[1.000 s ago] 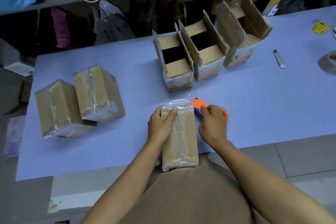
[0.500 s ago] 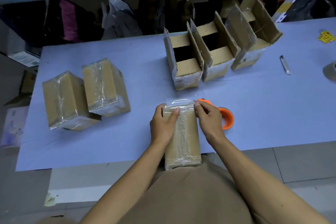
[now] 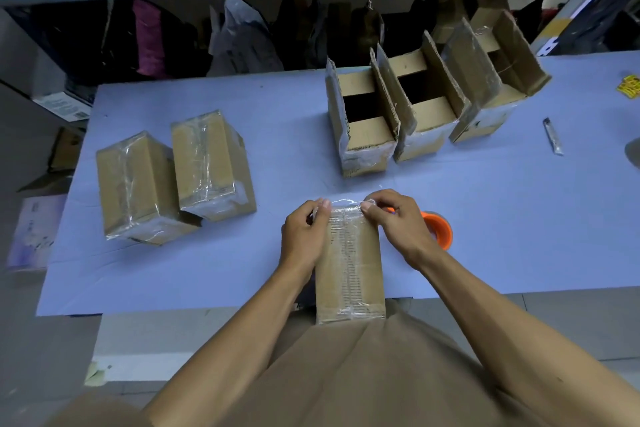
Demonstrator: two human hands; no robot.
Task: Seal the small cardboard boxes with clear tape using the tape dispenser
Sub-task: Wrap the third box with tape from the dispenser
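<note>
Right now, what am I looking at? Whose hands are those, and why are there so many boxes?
A person wears a camera on their head, so you see their own arms from above. The left hand and right hand press clear tape onto the far end of a small box. The orange tape dispenser lies on the blue table, beside the right hand. Two taped boxes sit left. Three open boxes wait behind.

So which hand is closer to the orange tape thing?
The right hand. It sits just in front of the orange tape dispenser, partly covering it, fingers on the box's far edge. The left hand is on the box's other side, farther away.
</note>
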